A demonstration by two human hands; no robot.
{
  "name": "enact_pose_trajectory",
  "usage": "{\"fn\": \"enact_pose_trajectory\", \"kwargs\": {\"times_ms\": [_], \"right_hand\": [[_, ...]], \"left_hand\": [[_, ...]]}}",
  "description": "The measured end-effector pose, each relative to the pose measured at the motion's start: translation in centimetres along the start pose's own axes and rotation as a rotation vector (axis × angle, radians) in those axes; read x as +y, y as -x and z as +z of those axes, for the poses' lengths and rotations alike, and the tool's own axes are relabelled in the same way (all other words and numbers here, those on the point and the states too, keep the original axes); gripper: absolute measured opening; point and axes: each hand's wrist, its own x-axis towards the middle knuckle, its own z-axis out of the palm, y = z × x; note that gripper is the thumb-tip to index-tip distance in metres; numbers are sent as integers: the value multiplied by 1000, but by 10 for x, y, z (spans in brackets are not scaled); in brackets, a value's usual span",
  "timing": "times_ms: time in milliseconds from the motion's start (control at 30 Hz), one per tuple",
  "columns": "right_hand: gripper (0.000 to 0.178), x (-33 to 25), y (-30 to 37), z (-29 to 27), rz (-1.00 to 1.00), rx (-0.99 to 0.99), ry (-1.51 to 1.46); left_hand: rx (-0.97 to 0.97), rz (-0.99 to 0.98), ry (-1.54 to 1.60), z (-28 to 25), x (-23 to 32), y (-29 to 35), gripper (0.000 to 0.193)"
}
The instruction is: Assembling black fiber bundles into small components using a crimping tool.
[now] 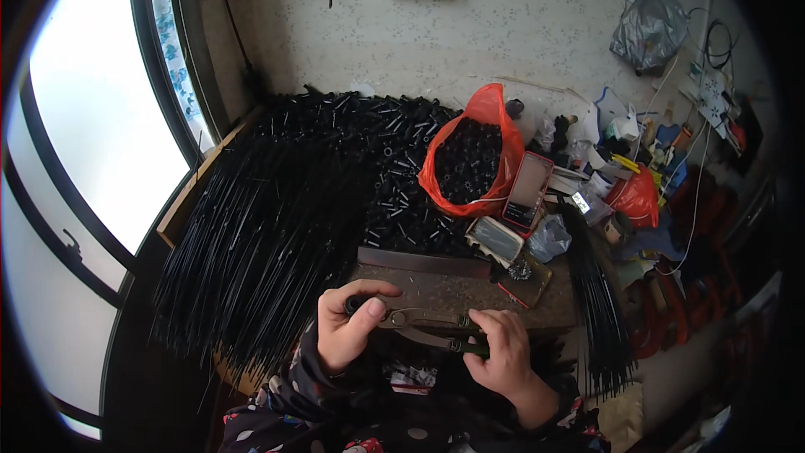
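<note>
In front of my body, my left hand [344, 335] is closed round a short black tube [353, 305], with the thumb pressed along it. My right hand [505, 361] grips the dark handles of a pair of pliers [426, 317]. Their metal jaws point left and reach the left thumb and the tube. Whether the jaws bite on the tube I cannot tell. Beyond my hands lies a brown worktop [428, 288] with a low metal strip [423, 262] along it. A large heap of short black tubes [394, 130] spreads behind that strip.
Long thin black rods [251, 243] lie bundled on the left, and another bundle [599, 319] hangs at the right. An open red bag [429, 169] holds black pieces. Beside it lie a red-edged phone [529, 189], a clear plastic bag [549, 237] and clutter. A window [92, 101] stands left.
</note>
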Motion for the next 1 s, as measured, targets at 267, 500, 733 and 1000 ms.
{"fn": "enact_pose_trajectory", "kwargs": {"times_ms": [267, 500, 733, 1000], "right_hand": [[37, -13, 25, 18, 774, -907, -1340], [36, -6, 11, -12, 132, -226, -273], [36, -12, 28, 14, 737, -974, -1358], [34, -21, 38, 15, 301, -300, -446]], "left_hand": [[-126, -68, -73, 9, 5, -12, 30], [-157, 14, -155, 0, -1, -11, 48], [-214, 6, -198, 5, -4, -12, 53], [-228, 55, -73, 2, -11, -17, 43]]}}
